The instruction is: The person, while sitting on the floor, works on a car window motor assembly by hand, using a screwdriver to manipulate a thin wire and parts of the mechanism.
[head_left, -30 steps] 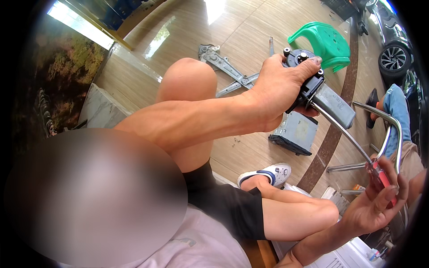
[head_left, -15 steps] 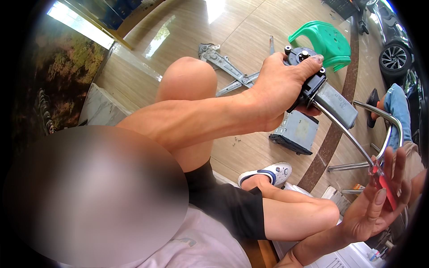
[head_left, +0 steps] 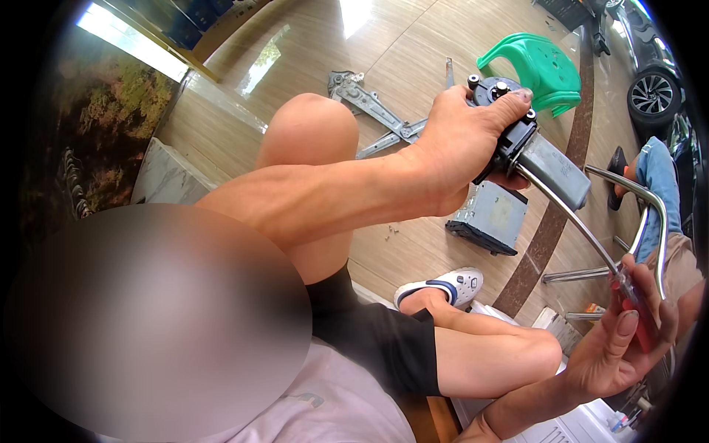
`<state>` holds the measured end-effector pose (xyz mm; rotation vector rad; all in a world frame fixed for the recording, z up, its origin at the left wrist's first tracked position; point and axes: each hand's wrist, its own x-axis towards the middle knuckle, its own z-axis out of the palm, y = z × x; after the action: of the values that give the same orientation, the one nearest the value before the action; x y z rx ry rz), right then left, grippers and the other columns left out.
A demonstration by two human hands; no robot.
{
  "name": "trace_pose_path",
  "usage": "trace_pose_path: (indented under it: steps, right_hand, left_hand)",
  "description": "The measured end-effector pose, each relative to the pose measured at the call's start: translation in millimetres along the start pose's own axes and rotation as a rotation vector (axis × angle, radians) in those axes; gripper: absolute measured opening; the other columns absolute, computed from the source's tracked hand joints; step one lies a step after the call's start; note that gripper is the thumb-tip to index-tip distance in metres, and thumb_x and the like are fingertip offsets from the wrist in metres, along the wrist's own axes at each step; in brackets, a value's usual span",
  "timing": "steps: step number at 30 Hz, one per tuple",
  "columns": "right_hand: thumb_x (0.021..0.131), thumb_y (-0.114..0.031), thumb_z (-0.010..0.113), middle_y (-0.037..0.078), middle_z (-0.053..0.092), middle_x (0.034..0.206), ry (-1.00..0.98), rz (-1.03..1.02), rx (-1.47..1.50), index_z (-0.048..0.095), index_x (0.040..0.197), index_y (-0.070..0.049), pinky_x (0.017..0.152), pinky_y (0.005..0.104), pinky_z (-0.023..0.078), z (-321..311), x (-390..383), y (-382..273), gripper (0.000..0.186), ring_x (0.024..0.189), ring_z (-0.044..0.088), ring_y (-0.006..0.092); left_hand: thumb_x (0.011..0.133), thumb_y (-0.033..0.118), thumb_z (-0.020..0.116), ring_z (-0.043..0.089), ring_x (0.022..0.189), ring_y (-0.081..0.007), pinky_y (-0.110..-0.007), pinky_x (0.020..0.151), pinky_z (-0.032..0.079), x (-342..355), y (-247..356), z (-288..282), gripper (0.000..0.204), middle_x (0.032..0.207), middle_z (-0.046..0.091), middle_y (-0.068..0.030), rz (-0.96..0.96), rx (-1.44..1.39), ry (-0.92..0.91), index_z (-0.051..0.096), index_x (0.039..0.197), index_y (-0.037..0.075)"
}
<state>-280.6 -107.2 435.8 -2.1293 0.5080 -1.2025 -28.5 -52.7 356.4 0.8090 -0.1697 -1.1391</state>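
My left hand (head_left: 461, 140) is closed around a small electric motor (head_left: 555, 171) with a black gear housing and a silver metal can. Its thumb presses on top of the housing, while most of the other fingers are hidden beneath. At the lower right, my right hand (head_left: 609, 351) has its fingers around the red and clear handle of a screwdriver (head_left: 648, 325). The long shaft runs up to the left alongside the can, and its tip meets the housing near my left fingers. The exact contact spot is hidden.
A scissor-type window regulator (head_left: 377, 111) lies on the tiled floor beyond my forearm. Near it are a grey metal box unit (head_left: 491, 218) and a green plastic stool (head_left: 543, 66). A chrome-legged seat (head_left: 628, 181) with another person's jeans-clad leg (head_left: 657, 177) is at right, near a car wheel (head_left: 653, 96).
My right fingers, spread and raised off the handle before, have curled in around the screwdriver's handle, which looks turned. The motor and my left hand have barely moved.
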Motion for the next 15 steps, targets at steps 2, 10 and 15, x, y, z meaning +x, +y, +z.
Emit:
trace_pose_path:
  steps: [2,10,15]
  right_hand:
    - [0.103,-0.017,0.052,0.033,0.056,0.13,-0.073,-0.007,-0.023,0.046,0.136,-0.004,0.099,0.0438,0.051,-12,-2,3,0.036,0.119,0.06,0.0419]
    - [0.103,-0.018,0.054,0.032,0.058,0.13,-0.123,-0.026,0.249,0.049,0.132,-0.006,0.096,0.0416,0.054,5,10,8,0.032,0.119,0.062,0.041]
    - [0.101,-0.017,0.059,0.033,0.06,0.125,-0.193,0.006,0.2,0.05,0.129,-0.002,0.091,0.0398,0.057,-2,9,3,0.032,0.115,0.064,0.0375]
  left_hand:
    - [0.098,0.028,0.065,0.068,0.07,-0.0199,-0.037,0.053,0.063,0,-1,-1,0.037,0.091,0.061,-0.0106,0.005,0.013,0.002,0.044,0.11,0.0]
    - [0.098,0.028,0.065,0.068,0.068,-0.0199,-0.037,0.053,0.063,0,-1,1,0.036,0.09,0.062,-0.0107,0.013,0.01,0.011,0.045,0.109,0.0]
    - [0.098,0.027,0.064,0.068,0.068,-0.0196,-0.036,0.052,0.062,0,0,-1,0.033,0.088,0.062,-0.01,0.009,0.028,0.015,0.047,0.106,0.0]
